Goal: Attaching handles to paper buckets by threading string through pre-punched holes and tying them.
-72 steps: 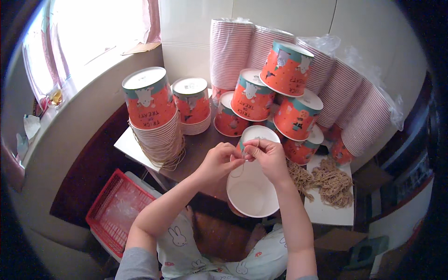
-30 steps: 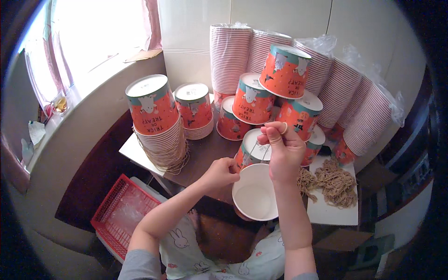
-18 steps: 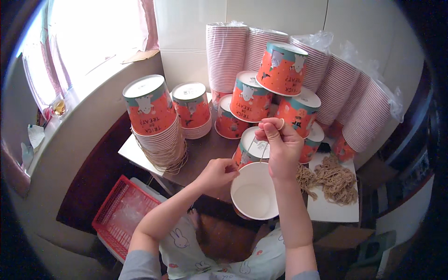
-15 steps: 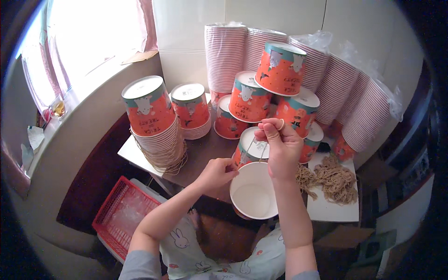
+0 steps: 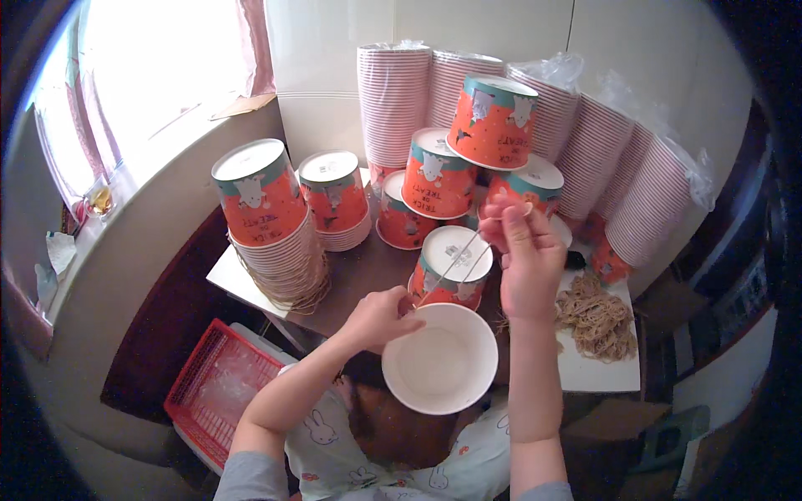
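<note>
L hand (image 5: 380, 317) grips the rim of a white paper bucket (image 5: 440, 357), open side up, held just in front of the worktop (image 5: 359, 275) edge; fingers closed on the rim. R hand (image 5: 522, 259) is raised above it, fingers pinched shut on a thin twine string (image 5: 455, 265) that runs taut down to the bucket rim by the L hand. Orange buckets (image 5: 439, 175) stand upside down in stacks behind; twine pile (image 5: 597, 317) lies at right, red basket (image 5: 219, 391) sits lower left.

Your right hand (image 5: 525, 265) has risen from the white cup (image 5: 439, 358), drawing the twine (image 5: 455, 265) taut; your left hand (image 5: 380, 317) stayed low.
</note>
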`<state>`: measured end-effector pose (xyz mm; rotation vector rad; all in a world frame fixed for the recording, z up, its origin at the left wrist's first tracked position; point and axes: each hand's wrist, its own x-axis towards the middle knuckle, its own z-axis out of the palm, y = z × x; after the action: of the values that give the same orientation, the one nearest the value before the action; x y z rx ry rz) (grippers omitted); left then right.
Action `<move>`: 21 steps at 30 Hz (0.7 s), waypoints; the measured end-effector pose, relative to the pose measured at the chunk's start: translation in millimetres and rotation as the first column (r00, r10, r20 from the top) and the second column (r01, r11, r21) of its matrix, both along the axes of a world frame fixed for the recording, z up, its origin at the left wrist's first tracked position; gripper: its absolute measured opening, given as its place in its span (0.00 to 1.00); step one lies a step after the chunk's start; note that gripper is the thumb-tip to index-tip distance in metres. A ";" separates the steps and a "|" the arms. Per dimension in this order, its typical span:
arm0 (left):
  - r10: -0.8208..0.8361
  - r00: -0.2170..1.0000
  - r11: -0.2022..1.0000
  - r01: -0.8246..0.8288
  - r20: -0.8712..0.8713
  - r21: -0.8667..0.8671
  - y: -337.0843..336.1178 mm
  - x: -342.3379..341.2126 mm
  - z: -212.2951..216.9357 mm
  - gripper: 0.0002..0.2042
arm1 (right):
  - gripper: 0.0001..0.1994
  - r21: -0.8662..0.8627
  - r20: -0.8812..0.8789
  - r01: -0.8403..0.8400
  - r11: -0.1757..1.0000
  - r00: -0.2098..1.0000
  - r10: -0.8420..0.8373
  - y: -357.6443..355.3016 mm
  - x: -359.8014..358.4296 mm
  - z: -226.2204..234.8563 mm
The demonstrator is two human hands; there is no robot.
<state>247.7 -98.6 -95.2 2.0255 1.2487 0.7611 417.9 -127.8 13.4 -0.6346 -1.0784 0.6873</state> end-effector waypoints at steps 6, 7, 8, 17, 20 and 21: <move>-0.122 0.907 0.987 0.154 -0.402 0.049 9.2 -12.1 -1.0 0.10 | 0.10 0.132 -0.218 -0.016 0.991 0.975 0.045 -9.3 49.4 12.6; -0.122 0.908 0.987 0.155 -0.400 0.050 11.7 -9.8 -1.4 0.10 | 0.10 0.167 -0.245 -0.007 0.986 0.968 0.048 -11.9 58.0 14.4; -0.098 0.911 0.982 0.155 -0.401 0.111 15.1 -5.2 -0.1 0.09 | 0.11 0.113 -0.363 0.111 0.987 0.930 -0.063 -12.4 64.9 17.3; -0.355 0.678 0.759 0.611 -0.643 0.225 47.3 100.6 14.7 0.07 | 0.17 0.383 -0.393 0.461 0.800 0.866 -0.310 -74.3 85.6 39.7; -0.549 0.585 0.513 0.800 -0.597 0.312 54.7 118.8 5.2 0.09 | 0.17 0.391 -0.091 0.131 0.911 0.990 -0.104 -89.1 77.1 33.8; -0.535 0.627 0.470 0.778 -0.566 0.417 56.0 119.2 3.6 0.10 | 0.15 0.317 0.059 0.127 0.940 0.986 -0.153 -86.0 72.0 30.2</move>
<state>366.8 -42.6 -91.6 3.0373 0.1741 0.4211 489.9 -213.8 43.6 -0.4633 -1.1774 0.3572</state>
